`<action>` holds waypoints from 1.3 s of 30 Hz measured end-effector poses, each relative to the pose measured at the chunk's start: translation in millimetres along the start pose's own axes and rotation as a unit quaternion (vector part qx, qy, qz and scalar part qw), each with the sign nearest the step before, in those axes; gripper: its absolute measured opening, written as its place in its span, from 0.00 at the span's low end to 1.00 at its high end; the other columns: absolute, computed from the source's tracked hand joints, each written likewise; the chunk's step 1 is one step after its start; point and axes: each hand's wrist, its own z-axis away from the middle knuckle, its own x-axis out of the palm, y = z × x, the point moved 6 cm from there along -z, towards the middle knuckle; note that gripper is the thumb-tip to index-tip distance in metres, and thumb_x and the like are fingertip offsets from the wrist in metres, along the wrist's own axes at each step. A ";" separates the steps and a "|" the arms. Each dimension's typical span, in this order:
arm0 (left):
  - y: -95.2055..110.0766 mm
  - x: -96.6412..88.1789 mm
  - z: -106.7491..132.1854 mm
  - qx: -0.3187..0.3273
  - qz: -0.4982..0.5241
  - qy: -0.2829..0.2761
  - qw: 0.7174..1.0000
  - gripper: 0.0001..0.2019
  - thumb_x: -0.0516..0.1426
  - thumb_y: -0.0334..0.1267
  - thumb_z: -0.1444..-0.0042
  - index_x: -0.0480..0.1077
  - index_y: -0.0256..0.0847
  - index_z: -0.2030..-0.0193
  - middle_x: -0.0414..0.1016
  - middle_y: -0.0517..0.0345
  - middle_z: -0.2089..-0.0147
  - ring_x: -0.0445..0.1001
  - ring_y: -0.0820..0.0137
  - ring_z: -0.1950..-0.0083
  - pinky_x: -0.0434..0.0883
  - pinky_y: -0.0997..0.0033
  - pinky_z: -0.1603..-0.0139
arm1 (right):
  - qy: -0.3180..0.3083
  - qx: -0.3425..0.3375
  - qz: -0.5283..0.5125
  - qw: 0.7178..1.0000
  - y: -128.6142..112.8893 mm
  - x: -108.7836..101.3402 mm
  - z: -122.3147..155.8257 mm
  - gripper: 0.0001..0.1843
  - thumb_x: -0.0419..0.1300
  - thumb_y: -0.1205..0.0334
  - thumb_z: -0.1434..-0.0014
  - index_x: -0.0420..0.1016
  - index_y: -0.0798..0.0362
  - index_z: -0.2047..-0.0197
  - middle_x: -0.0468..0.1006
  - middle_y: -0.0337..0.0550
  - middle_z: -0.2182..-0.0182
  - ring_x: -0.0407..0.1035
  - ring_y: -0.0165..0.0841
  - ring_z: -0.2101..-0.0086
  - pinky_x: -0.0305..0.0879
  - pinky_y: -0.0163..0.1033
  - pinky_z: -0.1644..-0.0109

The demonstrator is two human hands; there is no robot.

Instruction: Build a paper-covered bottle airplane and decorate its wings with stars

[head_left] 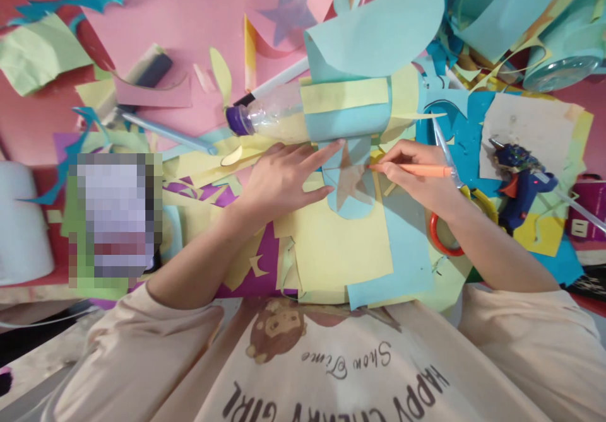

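Note:
My left hand (283,180) lies flat with fingers spread, its index fingertip and thumb on a light-blue paper piece (356,208) that bears a brown star (348,182). Closed around an orange pen (432,169), my right hand (417,171) has the tip at the star's right edge. Pale yellow paper (344,261) and a blue sheet lie underneath. Just beyond my fingers, a plastic bottle (277,114) with a purple cap rests on its side, wrapped in blue and yellow paper.
Scissors with red and yellow handles (445,236) lie under my right forearm. A blue glue gun (523,195) sits farther right on paper. Toward the left are a blue pen (170,133), a blurred-out item (116,220) and a white cylinder (21,223). Paper scraps cover much of the table.

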 end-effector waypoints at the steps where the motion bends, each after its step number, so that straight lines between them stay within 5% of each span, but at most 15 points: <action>1: 0.1 0.0 -0.1 0.000 0.000 -0.001 1.000 0.31 0.56 0.48 0.40 0.57 0.46 0.31 0.76 0.54 0.58 0.75 0.62 0.56 0.68 0.64 0.53 | 0.003 0.000 -0.002 1.000 0.3 -0.2 0.2 0.07 0.61 0.63 0.42 0.72 0.52 0.72 0.73 0.35 0.77 0.61 0.25 0.77 0.52 0.35 0.75; 21: 0.2 1.0 -0.1 0.004 -0.007 -0.001 1.000 0.31 0.55 0.48 0.40 0.57 0.45 0.30 0.76 0.53 0.57 0.76 0.60 0.55 0.69 0.62 0.54 | 0.033 0.013 -0.006 0.999 1.7 -1.7 1.3 0.08 0.61 0.65 0.42 0.70 0.52 0.73 0.74 0.36 0.76 0.64 0.26 0.76 0.55 0.35 0.74; 39: 0.8 0.7 0.0 0.003 -0.006 0.002 1.000 0.30 0.55 0.48 0.39 0.58 0.45 0.31 0.76 0.53 0.58 0.75 0.61 0.56 0.69 0.62 0.54 | -0.012 0.001 -0.020 1.000 1.5 3.9 0.5 0.09 0.61 0.57 0.40 0.74 0.54 0.68 0.75 0.37 0.75 0.63 0.26 0.75 0.54 0.34 0.73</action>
